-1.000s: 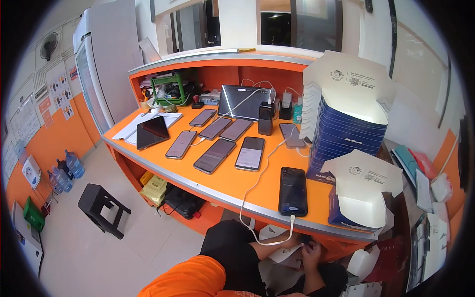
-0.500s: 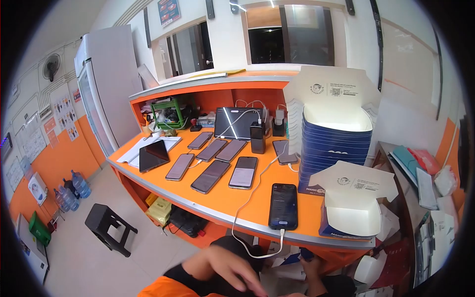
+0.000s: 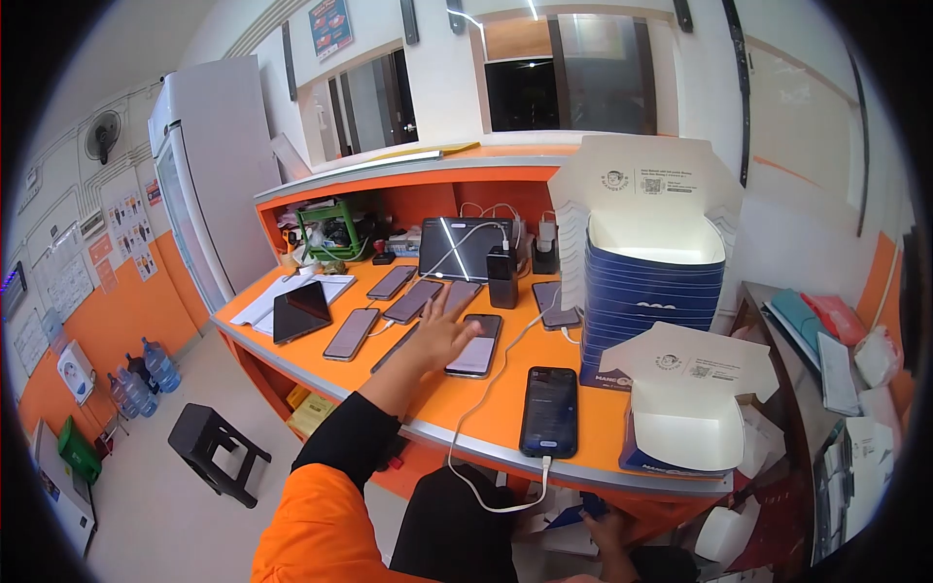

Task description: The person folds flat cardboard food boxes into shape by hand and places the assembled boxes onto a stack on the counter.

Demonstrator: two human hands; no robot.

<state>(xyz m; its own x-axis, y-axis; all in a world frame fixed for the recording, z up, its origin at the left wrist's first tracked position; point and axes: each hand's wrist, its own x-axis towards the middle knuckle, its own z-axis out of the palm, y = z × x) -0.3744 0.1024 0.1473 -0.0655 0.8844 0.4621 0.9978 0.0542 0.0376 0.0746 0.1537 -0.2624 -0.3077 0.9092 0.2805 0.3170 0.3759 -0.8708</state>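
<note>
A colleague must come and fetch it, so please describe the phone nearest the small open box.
On the orange desk, find the tall stack of blue boxes at the right. In front of it, slightly left, lies the black phone, the only one whose white cable loops over the front edge.

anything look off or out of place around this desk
The white cable looks awkward: plugged into the front phone, it droops past the front of the desk, where it might snag. Lower right, loose cartons lie jumbled, unlike the neat box stack. No spill shows.
</note>
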